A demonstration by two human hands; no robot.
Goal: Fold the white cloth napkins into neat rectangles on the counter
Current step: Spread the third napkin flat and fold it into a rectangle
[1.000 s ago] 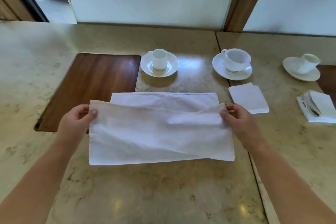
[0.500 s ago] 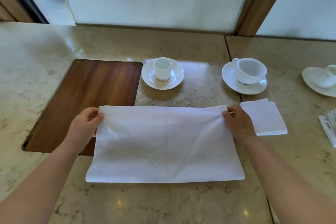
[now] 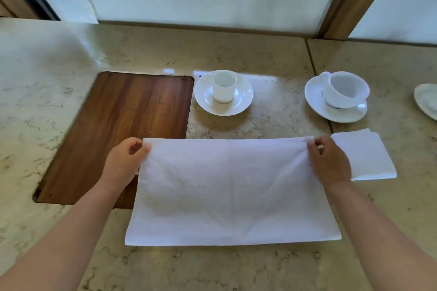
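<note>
Napkin: the big white napkin [image 3: 233,192] lies flat on the worktop [image 3: 236,267], folded into a wide rectangle, its left part over the wooden board [image 3: 123,132].
Left hand [image 3: 124,160]: its grip pinches the far left corner.
Right hand [image 3: 329,162]: its grip pinches the far right corner.
Folded napkin [image 3: 365,155]: just beside the right hand.
Cups: small cup [image 3: 224,87] and wide cup [image 3: 346,88] stand on saucers behind.

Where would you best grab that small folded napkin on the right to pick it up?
Pinch the folded napkin at its near right corner, coming from the right: the layered edges show there, and the right hand blocks its left side.
</note>
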